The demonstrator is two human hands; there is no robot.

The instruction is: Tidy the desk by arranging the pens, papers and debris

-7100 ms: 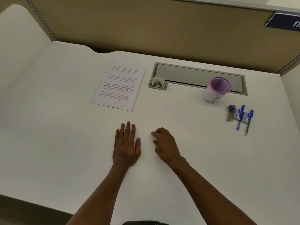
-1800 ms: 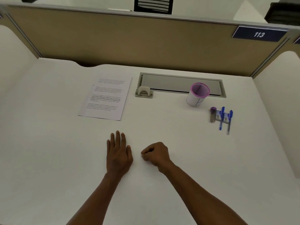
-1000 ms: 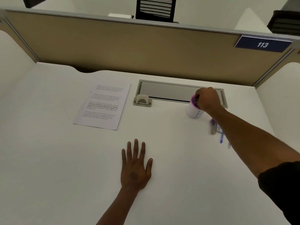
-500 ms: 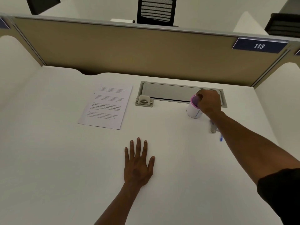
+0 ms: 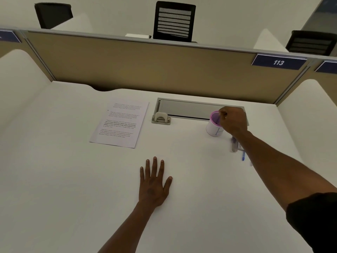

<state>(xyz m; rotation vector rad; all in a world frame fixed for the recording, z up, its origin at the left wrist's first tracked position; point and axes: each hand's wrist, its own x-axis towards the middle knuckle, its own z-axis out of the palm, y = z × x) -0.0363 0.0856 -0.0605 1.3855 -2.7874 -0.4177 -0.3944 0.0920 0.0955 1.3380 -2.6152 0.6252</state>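
A big white worktop [image 5: 63, 179] fills the lower part of the frame. A tan wall panel [image 5: 145, 66] stands behind it, with a blue sign [image 5: 278, 62] reading 113 at upper right. Black chairs [image 5: 174, 21] stand beyond, along the top.

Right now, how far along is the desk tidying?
Nearly done. The sheet of paper lies flat and the pens sit grouped beside the cup. The right hand is at the cup's rim; anything pinched is hidden. The left hand rests flat. No loose debris shows on the desk.

The right hand [image 5: 234, 121] has reached from the near desk [image 5: 73, 179] to the cup [image 5: 213, 126].
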